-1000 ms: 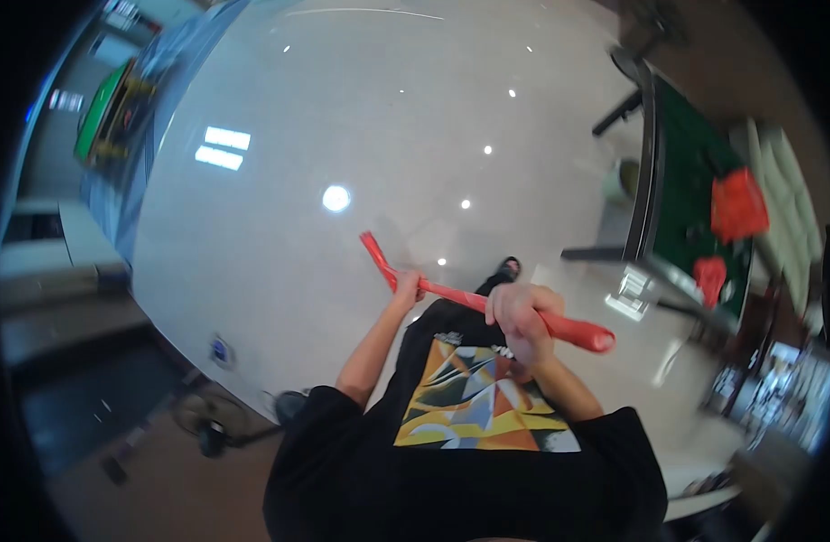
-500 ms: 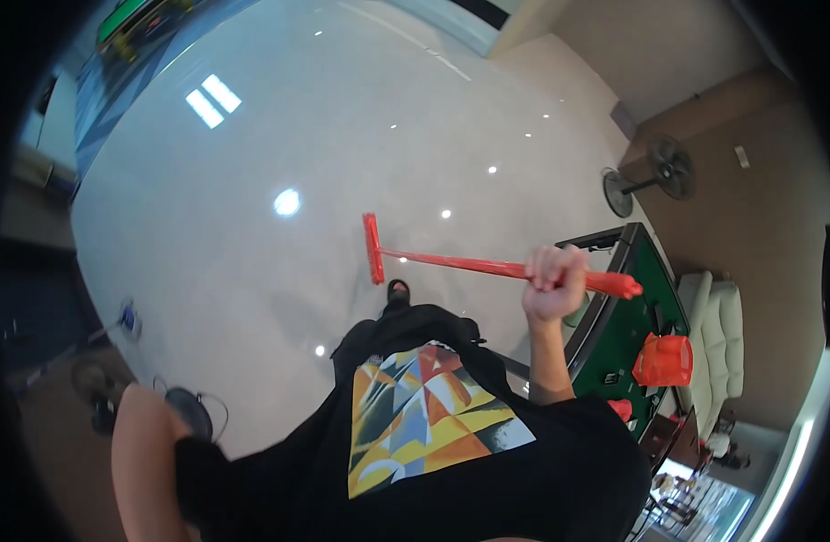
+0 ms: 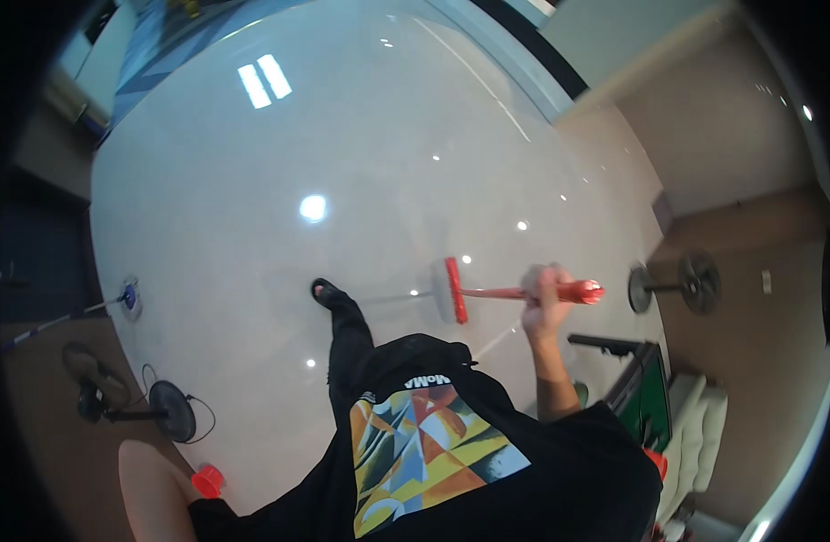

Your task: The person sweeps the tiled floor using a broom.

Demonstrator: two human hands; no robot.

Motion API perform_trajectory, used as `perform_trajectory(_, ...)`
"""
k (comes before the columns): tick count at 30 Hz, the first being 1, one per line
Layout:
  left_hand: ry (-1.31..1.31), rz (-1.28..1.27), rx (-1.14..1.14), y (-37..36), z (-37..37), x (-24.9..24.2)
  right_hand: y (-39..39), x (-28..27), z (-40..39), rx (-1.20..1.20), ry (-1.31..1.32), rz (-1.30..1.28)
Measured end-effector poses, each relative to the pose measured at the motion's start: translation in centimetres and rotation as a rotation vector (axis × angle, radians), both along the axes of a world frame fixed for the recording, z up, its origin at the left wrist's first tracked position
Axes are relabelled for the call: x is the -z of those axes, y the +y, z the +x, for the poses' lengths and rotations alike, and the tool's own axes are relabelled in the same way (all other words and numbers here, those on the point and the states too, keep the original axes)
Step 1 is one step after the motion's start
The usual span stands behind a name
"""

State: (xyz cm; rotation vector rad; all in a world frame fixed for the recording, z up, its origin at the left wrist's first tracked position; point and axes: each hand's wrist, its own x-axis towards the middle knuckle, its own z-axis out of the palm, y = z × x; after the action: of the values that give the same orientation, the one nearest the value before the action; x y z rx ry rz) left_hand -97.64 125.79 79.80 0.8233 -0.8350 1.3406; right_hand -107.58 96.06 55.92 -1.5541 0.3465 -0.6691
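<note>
white "moma" lettering (image 3: pixel 428 382) on the black short-sleeved fabric shirt (image 3: pixel 568 479), beside smaller, unreadable dark-backed print (image 3: pixel 370 397).

- Green-topped table (image 3: pixel 651 393): landmark; dark frame, partly hidden.
- Sofa (image 3: pixel 701 434): pale, padded, just beside the table, on its right.
- Standing fan (image 3: pixel 699 282): dark, above the table in the view, near the brown wall (image 3: pixel 767 339), which bears a small white plate (image 3: pixel 766 282).
- Floor (image 3: pixel 225 208): pale and glossy, extending left of and above the table; it reflects round lights and two bright parallel panels.
- Second fan (image 3: pixel 94 379): well left of the table, with a round dark base (image 3: pixel 172 412) and a looping cable.
- Blue patterned flooring (image 3: pixel 149 72): upper left, farthest from the table.
</note>
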Motion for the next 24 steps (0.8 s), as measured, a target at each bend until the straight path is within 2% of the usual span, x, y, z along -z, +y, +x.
perform_trajectory(2,-0.017,0.003,-0.056,0.3,-2.7,-0.8,0.7,-2.3,-0.7,0.011,-0.085,-0.008)
perform_trajectory(3,-0.028,-0.013,-0.072,1.4,-1.4,-0.7,2.0,-2.3,1.3,-0.007,-0.103,-0.01)
perform_trajectory(5,-0.049,-0.047,-0.103,4.9,5.7,0.3,5.9,-1.6,9.2,0.051,-0.127,0.075)
perform_trajectory(8,-0.083,-0.097,-0.148,8.2,17.9,1.7,10.2,-0.9,20.5,0.033,-0.182,0.031)
perform_trajectory(11,-0.102,-0.138,-0.195,6.4,21.5,1.6,9.6,-1.9,24.9,0.002,-0.26,0.017)
perform_trajectory(13,-0.099,-0.119,-0.26,8.5,21.3,2.7,12.4,-0.9,26.2,-0.047,-0.301,0.06)
perform_trajectory(15,-0.087,-0.084,-0.323,8.6,23.3,3.4,11.7,-0.1,29.7,-0.077,-0.383,0.038)
perform_trajectory(18,-0.042,-0.008,-0.405,5.8,28.6,3.2,9.2,1.2,39.4,-0.153,-0.419,0.135)
perform_trajectory(20,0.009,0.044,-0.444,6.1,31.1,3.8,10.8,1.3,44.4,-0.161,-0.386,0.182)
perform_trajectory(24,-0.05,0.066,-0.579,5.7,39.4,4.5,12.6,2.6,56.8,-0.273,-0.411,0.254)
